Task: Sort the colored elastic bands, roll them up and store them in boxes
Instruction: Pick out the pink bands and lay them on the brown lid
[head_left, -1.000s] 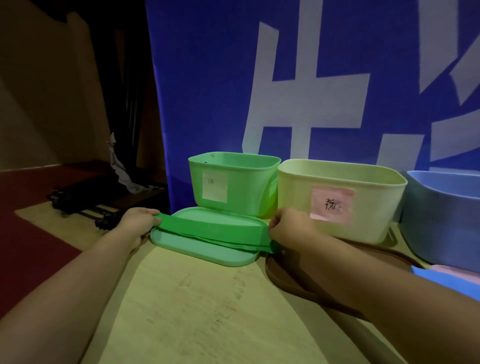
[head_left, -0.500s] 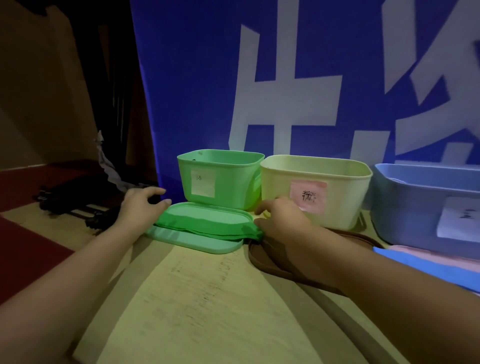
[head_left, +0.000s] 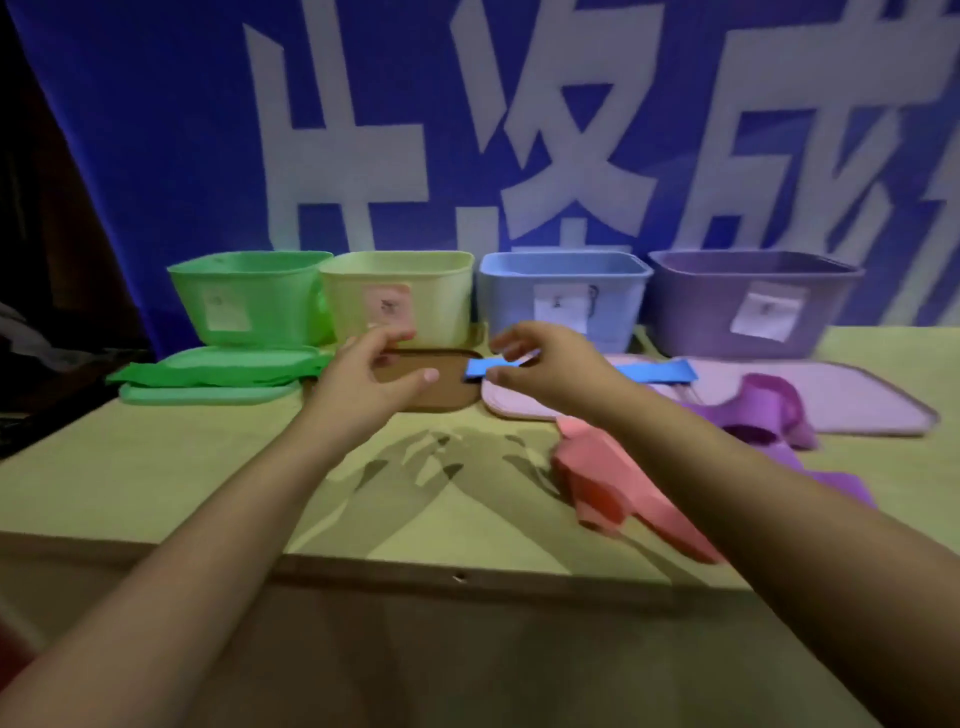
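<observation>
Nearest, the table's (head_left: 156, 467) front edge runs straight across under both forearms, with a dark strip below it. Bare yellow-green top lies between the arms, crossed only by finger shadows. To the right of that stretch a pink band (head_left: 597, 473) lies crumpled, partly under the right forearm, and a purple band (head_left: 769, 410) is heaped beyond the arm, spilling off the pink lid (head_left: 857, 395) toward the table's right side.

Farther on, the left hand (head_left: 374, 379) hovers over the brown lid (head_left: 441, 389), its fingers spread and loosely curved, gripping nothing. The right hand (head_left: 540, 364) is just beside it, the two apart by a narrow gap. Its fingertips sit at the left end of the blue band (head_left: 644, 371), which lies flat across a pale pink lid (head_left: 514, 405) in front of the blue box (head_left: 561, 296); the blur leaves it unclear whether they pinch the band or only touch it.

At far left the green band (head_left: 218, 370) lies stretched along the green lid (head_left: 208, 392), close to the table's left edge.

Behind the lids four boxes stand side by side against a blue banner (head_left: 156, 130): green box (head_left: 249, 296), yellow box (head_left: 395, 296), the blue one and a purple box (head_left: 753, 296), each with a paper label, rims nearly touching.
</observation>
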